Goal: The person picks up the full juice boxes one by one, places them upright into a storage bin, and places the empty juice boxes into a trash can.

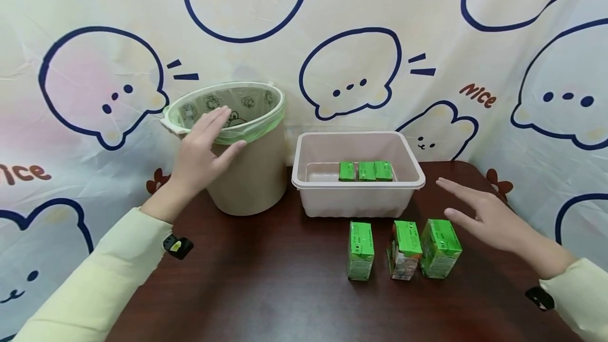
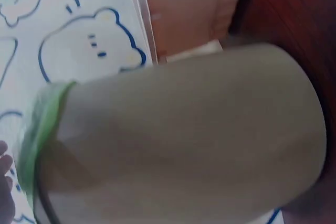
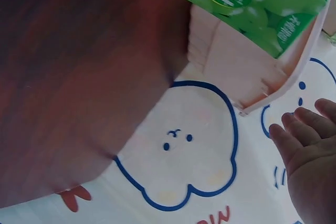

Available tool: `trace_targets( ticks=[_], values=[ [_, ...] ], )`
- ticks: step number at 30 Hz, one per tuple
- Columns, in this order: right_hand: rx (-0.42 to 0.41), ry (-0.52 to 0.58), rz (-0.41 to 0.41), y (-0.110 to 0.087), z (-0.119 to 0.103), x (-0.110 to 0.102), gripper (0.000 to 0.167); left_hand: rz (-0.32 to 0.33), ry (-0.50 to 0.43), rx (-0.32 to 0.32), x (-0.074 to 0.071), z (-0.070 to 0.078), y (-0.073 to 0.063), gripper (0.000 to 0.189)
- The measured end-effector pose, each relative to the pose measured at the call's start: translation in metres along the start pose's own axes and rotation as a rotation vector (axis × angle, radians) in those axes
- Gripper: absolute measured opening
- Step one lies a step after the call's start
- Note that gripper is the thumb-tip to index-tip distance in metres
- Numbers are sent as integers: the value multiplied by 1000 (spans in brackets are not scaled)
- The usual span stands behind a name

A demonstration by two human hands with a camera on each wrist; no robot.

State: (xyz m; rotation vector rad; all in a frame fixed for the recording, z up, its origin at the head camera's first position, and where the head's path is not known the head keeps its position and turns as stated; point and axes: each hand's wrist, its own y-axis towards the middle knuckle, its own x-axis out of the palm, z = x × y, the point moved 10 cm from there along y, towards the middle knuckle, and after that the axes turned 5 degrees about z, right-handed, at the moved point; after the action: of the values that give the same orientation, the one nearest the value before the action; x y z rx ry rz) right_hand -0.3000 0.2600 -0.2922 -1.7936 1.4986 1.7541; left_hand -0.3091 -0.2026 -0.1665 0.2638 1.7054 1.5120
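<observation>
My left hand (image 1: 201, 149), its fingers straight, is raised at the front rim of a beige bin (image 1: 249, 181) and overlaps that rim in the head view. A green-edged liner bag (image 1: 256, 130) folds over the bin's top. To the right, my right hand (image 1: 484, 215) hovers with straight fingers and holds nothing. Nearest to it is a green juice carton (image 1: 440, 249) standing upright on the table. Two more cartons stand to its left: a middle carton (image 1: 405, 249) with a reddish side, and a left carton (image 1: 361, 251) set a little apart.
Behind the cartons, a pale pink plastic tub (image 1: 356, 199) holds several green cartons (image 1: 367, 171). The bin stands left of the tub on a dark wooden table (image 1: 266, 289). A cartoon-printed cloth (image 1: 351, 4) hangs along the back and sides.
</observation>
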Motion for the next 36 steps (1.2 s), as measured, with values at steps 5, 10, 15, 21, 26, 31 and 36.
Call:
trace_targets(
  ticks=[5,10,15,21,26,31,36],
  values=[
    [8,87,-23,-8,3,7,67,-15,84,-70,-10,-24,-4,63],
    [50,116,-59,-17,8,19,72,-10,145,-108,-17,-42,-8,61],
    [110,132,-101,-26,16,31,77,4,184,-127,-21,-54,-12,59],
    [140,138,-115,-34,21,38,79,26,198,-128,-25,-63,-18,56],
    [147,145,-117,-36,22,40,82,42,184,-102,-25,-65,-22,65],
    [137,184,-106,-37,19,43,84,58,179,-68,-25,-66,-23,66],
    [149,205,-119,-38,20,48,86,74,195,-23,-26,-67,-25,65]
  ],
)
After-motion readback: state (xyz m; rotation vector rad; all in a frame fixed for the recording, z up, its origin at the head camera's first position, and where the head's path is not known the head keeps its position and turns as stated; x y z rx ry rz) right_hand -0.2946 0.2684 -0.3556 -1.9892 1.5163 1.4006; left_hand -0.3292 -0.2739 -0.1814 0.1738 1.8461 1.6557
